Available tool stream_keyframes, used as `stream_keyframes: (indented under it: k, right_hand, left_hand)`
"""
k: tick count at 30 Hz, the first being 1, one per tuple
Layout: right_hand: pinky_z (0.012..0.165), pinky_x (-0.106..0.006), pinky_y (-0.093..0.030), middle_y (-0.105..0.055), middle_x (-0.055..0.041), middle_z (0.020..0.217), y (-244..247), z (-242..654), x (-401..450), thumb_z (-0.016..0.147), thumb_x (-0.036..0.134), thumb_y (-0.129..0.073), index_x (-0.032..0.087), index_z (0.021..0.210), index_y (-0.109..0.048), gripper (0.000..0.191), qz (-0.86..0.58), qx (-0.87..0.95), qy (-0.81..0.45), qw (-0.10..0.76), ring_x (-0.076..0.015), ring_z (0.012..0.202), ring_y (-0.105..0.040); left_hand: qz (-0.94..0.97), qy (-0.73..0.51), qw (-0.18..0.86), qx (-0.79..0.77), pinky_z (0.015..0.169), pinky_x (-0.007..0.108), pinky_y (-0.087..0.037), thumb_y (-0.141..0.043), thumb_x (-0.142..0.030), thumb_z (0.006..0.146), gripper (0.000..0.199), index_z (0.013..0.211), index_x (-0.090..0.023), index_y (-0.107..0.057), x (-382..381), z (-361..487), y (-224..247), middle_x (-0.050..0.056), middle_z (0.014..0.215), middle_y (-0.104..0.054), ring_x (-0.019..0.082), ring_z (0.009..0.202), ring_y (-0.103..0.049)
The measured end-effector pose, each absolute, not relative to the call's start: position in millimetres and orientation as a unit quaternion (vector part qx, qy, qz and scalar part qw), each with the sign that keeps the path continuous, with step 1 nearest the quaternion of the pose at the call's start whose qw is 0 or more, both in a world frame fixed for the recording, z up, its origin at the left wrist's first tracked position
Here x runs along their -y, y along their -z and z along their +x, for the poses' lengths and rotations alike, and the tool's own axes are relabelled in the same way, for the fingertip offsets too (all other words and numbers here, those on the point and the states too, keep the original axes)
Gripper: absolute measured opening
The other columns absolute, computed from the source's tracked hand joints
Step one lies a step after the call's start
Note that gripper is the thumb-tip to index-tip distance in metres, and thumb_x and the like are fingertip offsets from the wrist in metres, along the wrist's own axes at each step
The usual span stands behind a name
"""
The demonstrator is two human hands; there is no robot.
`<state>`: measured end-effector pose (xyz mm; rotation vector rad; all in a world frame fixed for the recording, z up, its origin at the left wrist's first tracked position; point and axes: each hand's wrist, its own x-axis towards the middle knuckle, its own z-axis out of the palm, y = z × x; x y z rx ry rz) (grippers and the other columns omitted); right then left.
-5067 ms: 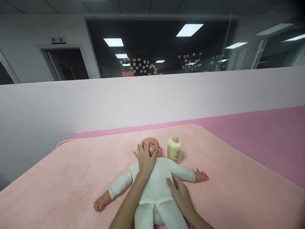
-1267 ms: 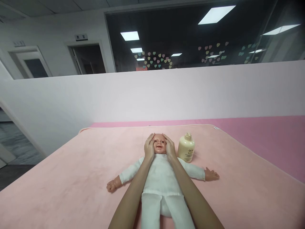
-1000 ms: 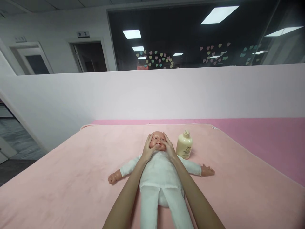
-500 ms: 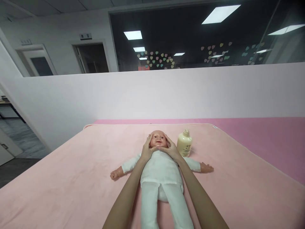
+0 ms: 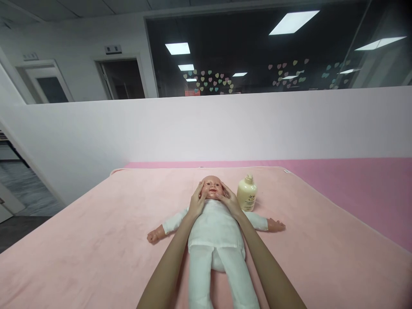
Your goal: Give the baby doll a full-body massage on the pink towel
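Note:
A baby doll (image 5: 216, 227) in a white top and trousers lies on its back, arms spread to both sides. My left hand (image 5: 196, 201) cups the left side of its head, fingers along the temple and thumb on the cheek. Against the other side rests my right hand (image 5: 231, 202), held the same way, its thumb by the right cheek. The doll's face (image 5: 212, 188) shows between the two hands. Just right of my right hand stands a pale yellow pump bottle (image 5: 247, 194), upright and touched by neither hand.
A pink blanket (image 5: 96, 240) covers the surface under the doll. Behind it runs a low white wall (image 5: 206, 128) with a dark window (image 5: 238, 51) above. Pink padding (image 5: 360, 189) extends at the right; a floor (image 5: 35, 184) shows at the far left.
My thumbs have moved apart, from meeting at the doll's chin out and up to its cheeks. My fingers stay beside the head. The whole view has shifted slightly.

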<state>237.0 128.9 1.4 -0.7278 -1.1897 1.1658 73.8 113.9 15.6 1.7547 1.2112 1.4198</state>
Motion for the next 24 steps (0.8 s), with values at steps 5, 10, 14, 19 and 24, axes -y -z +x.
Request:
stream_keyframes:
  k: [5, 10, 14, 19, 24]
  right_hand:
    - [0.109, -0.039, -0.029, -0.039, -0.0052, 0.141, 1.9, 236.0, -130.3, 0.054, 0.035, -0.081, 0.023, 0.134, -0.043, 0.090, -0.334, 0.531, -0.489, 0.606, -0.0235, 0.129, -0.037]
    - [0.108, -0.038, -0.031, -0.037, -0.0034, 0.142, 1.1, 241.1, -129.1, 0.058, 0.036, -0.079, 0.024, 0.133, -0.043, 0.084, -0.314, 0.521, -0.529, 0.592, -0.0223, 0.130, -0.036]
    - [0.108, -0.040, -0.030, -0.036, -0.0013, 0.142, 0.3, 242.8, -129.0, 0.064, 0.043, -0.074, 0.026, 0.125, -0.053, 0.066, -0.304, 0.520, -0.532, 0.595, -0.0233, 0.131, -0.033]
    - [0.108, -0.040, -0.030, -0.035, -0.0028, 0.143, -4.0, 242.7, -126.5, 0.066, 0.047, -0.071, 0.025, 0.113, -0.063, 0.053, -0.320, 0.518, -0.517, 0.602, -0.0256, 0.132, -0.031]
    - [0.108, -0.037, -0.030, -0.032, -0.0041, 0.145, -7.4, 240.1, -122.2, 0.053, 0.036, -0.081, 0.025, 0.115, -0.061, 0.066, -0.318, 0.529, -0.507, 0.603, -0.0250, 0.131, -0.034]
  left_hand:
    - [0.652, -0.524, 0.318, -0.447, 0.103, 0.036, -0.036, -0.066, -0.042, 0.073, 0.075, 0.139, -0.021, -0.036, -115.9, 72.0, -12.3, 0.010, 0.149, -0.026, 0.025, 0.136, -0.023]
    - [0.662, -0.526, 0.306, -0.437, 0.105, 0.037, -0.033, -0.054, -0.043, 0.082, 0.061, 0.136, -0.020, -0.040, -116.9, 68.8, -13.5, 0.009, 0.147, -0.030, 0.022, 0.137, -0.023]
    - [0.662, -0.541, 0.265, -0.446, 0.113, 0.037, -0.018, -0.032, -0.046, 0.091, 0.052, 0.131, -0.018, -0.047, -118.4, 68.7, -14.0, 0.009, 0.141, -0.041, 0.018, 0.134, -0.030]
    - [0.664, -0.528, 0.280, -0.449, 0.103, 0.036, -0.035, -0.059, -0.046, 0.078, 0.064, 0.135, -0.023, -0.041, -117.7, 70.5, -10.7, 0.009, 0.146, -0.032, 0.023, 0.134, -0.028]
    - [0.656, -0.527, 0.295, -0.452, 0.096, 0.034, -0.042, -0.059, -0.044, 0.079, 0.062, 0.135, -0.024, -0.041, -117.9, 68.8, -9.8, 0.009, 0.147, -0.030, 0.023, 0.135, -0.026]
